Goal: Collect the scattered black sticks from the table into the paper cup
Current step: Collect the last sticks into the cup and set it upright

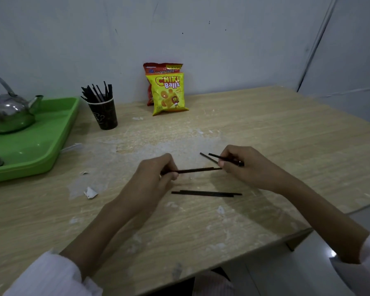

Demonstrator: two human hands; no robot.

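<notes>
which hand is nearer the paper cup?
Left. The left hand is in front of the paper cup and a little to its right; the right hand is further right, across the table.

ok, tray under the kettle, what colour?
Bright green. The tray shows clearly at the left of the head view, with the metal kettle standing on it.

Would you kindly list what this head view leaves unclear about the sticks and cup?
- Paper cup interior: hidden by its wall; the stick count inside is unclear.
- Left hand: fingers cover one end of its stick.
- Right hand: covers its sticks' ends.
- Kettle: cut off by the left edge.
</notes>
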